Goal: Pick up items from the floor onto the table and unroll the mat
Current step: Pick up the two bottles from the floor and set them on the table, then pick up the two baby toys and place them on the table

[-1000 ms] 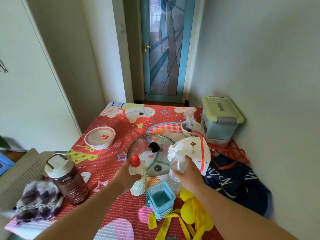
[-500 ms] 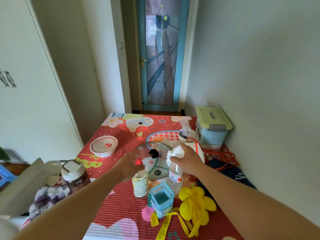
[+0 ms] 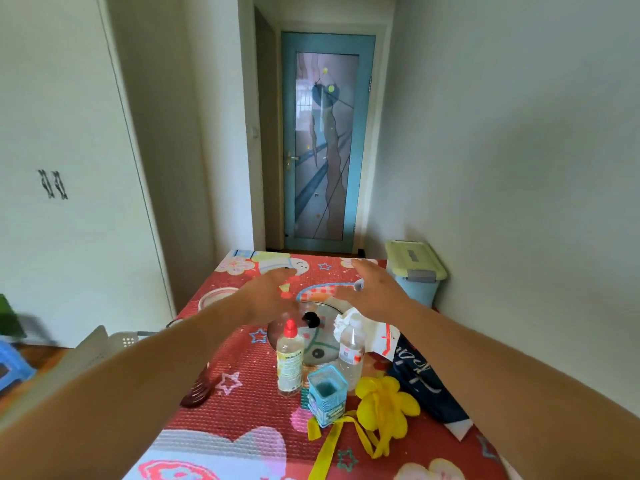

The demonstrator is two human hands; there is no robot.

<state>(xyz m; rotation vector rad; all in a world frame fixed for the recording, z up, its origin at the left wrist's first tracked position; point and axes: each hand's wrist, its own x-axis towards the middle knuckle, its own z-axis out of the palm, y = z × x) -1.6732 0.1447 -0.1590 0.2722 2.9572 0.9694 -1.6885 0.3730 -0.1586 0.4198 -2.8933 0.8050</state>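
Note:
A red patterned mat [image 3: 242, 403] covers the table. On it stand a red-capped bottle [image 3: 289, 360] and a clear bottle [image 3: 351, 355], side by side in front of a glass pot lid [image 3: 318, 348]. Both hands hover above and beyond the bottles, holding nothing: my left hand [image 3: 266, 296] and my right hand [image 3: 372, 292] have their fingers spread. A small teal box [image 3: 327, 396] and a yellow flower with ribbon [image 3: 384, 407] lie nearer to me. A white plastic bag [image 3: 377, 332] sits to the right of the lid.
A green-lidded blue bin [image 3: 415, 271] stands at the far right by the wall, with dark blue cloth [image 3: 422, 379] beside the bag. A white basket [image 3: 93, 351] and a blue stool [image 3: 14, 362] are at the left. A teal glass door [image 3: 325, 147] lies ahead.
Both hands have let go of the two bottles, which now stand on the mat, and have lifted away forward with fingers spread. The camera has tilted upward.

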